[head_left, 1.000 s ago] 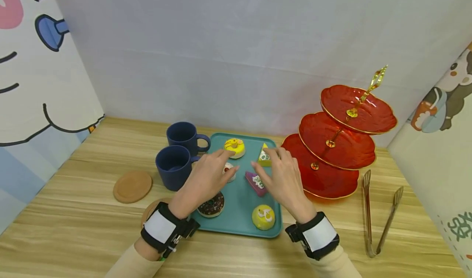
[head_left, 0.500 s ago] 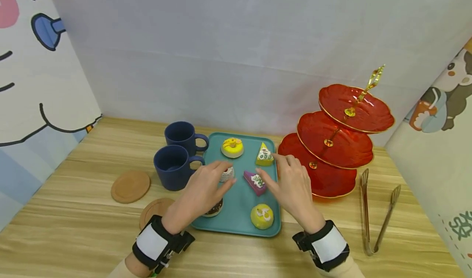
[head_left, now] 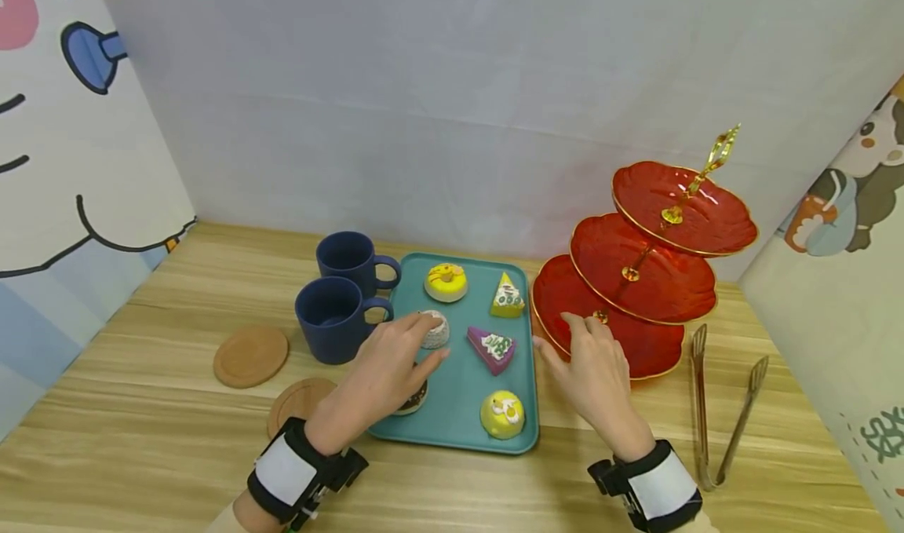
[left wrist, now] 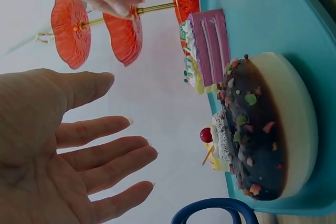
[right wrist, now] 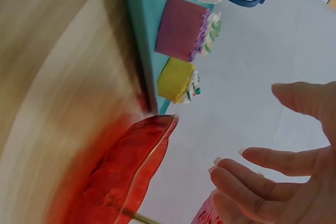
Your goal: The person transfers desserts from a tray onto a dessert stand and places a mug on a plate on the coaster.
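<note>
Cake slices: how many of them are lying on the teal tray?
2: the purple slice, right of centre on the tray, and the yellow slice behind it, near the far right corner. None appears hidden.

The head view looks forward and down over the desk (head_left: 127,423) from well back, taking in the tray (head_left: 452,407) and stand (head_left: 631,273). Both wrist views face the back wall (head_left: 438,109) from low down, tipped sideways opposite ways: the left just beside the doughnut (left wrist: 260,135), the right near the stand's lowest plate (right wrist: 121,174). All three share the purple cake (right wrist: 181,27).
</note>
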Demonstrator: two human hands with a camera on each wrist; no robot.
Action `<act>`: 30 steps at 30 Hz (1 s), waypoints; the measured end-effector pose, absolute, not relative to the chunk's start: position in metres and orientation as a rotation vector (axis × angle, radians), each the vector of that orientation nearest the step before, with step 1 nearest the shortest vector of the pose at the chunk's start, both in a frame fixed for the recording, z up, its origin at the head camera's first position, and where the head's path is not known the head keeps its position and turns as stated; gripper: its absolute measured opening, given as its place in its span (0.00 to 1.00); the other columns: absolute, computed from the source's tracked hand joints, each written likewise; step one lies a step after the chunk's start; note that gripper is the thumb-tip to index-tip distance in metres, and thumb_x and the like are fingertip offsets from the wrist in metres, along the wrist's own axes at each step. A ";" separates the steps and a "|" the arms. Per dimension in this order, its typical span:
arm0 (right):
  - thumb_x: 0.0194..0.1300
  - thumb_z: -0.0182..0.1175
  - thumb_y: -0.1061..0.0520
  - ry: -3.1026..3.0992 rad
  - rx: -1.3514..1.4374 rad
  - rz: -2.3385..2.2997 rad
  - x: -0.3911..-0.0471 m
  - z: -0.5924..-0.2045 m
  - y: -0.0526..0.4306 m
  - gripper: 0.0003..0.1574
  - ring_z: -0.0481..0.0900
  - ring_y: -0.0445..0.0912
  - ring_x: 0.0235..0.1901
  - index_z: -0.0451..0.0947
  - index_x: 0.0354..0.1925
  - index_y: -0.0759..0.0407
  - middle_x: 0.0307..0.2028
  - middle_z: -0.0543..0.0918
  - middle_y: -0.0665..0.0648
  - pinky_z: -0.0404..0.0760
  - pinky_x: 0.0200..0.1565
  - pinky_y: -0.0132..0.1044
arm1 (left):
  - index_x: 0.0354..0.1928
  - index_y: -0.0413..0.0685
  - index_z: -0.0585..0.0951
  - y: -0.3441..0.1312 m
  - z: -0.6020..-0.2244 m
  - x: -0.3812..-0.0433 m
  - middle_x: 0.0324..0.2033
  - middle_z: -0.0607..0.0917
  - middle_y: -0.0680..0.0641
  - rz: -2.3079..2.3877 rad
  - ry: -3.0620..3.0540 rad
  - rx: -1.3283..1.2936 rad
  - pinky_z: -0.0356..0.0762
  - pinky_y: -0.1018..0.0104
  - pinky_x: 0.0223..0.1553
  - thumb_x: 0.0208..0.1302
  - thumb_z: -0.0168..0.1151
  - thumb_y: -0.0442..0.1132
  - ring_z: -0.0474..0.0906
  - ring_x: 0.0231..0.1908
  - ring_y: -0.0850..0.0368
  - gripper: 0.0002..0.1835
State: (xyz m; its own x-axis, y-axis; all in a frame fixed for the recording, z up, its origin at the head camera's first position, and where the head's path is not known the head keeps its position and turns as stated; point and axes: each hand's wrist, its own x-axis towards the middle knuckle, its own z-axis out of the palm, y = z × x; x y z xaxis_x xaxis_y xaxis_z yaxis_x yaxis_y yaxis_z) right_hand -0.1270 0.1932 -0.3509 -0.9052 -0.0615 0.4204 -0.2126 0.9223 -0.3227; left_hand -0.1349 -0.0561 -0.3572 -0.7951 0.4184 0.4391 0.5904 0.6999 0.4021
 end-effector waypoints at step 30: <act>0.61 0.61 0.55 -2.826 -0.134 0.392 -0.098 -0.355 0.299 0.36 0.69 0.77 0.38 0.67 0.50 0.89 0.39 0.72 0.88 0.71 0.34 0.67 | 0.56 0.35 0.77 -0.083 -0.367 -0.125 0.51 0.82 0.36 -0.712 -2.739 -0.731 0.75 0.41 0.52 0.59 0.66 0.40 0.77 0.51 0.40 0.24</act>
